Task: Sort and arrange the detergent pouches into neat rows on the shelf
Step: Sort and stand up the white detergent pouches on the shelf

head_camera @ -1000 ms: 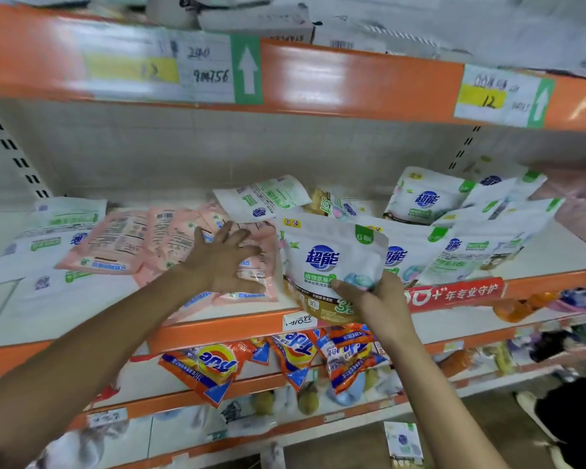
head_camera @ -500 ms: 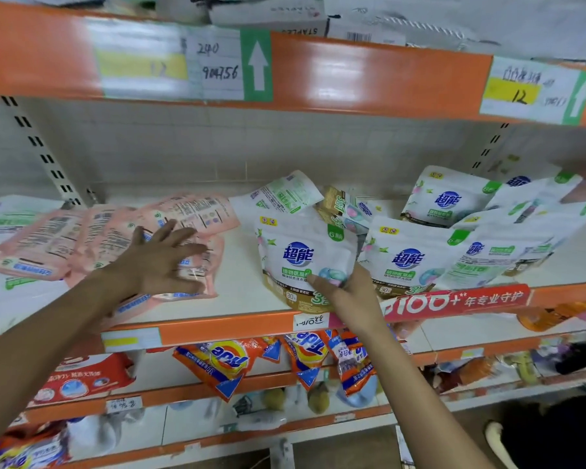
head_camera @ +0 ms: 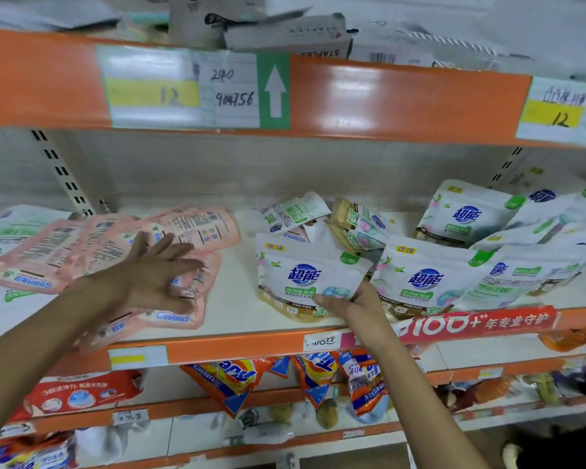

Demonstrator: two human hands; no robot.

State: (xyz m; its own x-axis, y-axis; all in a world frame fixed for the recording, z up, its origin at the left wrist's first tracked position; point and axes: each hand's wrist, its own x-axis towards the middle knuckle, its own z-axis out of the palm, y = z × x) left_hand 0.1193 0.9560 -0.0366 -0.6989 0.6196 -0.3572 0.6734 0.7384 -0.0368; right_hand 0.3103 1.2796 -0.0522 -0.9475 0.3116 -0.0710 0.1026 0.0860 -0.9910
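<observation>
A white detergent pouch [head_camera: 307,279] with a blue logo stands upright near the front of the white shelf [head_camera: 237,299]. My right hand [head_camera: 356,304] grips its lower right corner. Beside it stands a second white pouch [head_camera: 427,282], with more white pouches [head_camera: 467,214] leaning behind and to the right. Several pink pouches [head_camera: 190,228] lie flat in an overlapping heap on the left. My left hand [head_camera: 156,275] hovers over them with fingers spread, holding nothing. Small pouches [head_camera: 295,211] lie jumbled at the back middle.
An orange shelf rail [head_camera: 217,350] with price tags runs along the front edge. Above, an orange beam [head_camera: 386,99] carries paper labels. Lower shelves hold orange Tide pouches [head_camera: 237,380] and a red pouch [head_camera: 82,394]. A bare strip of shelf separates the pink and white pouches.
The pink heap now lies further left, away from the white pouches. My left hand has lifted off it and opened. My right hand has kept its hold on the upright white pouch.
</observation>
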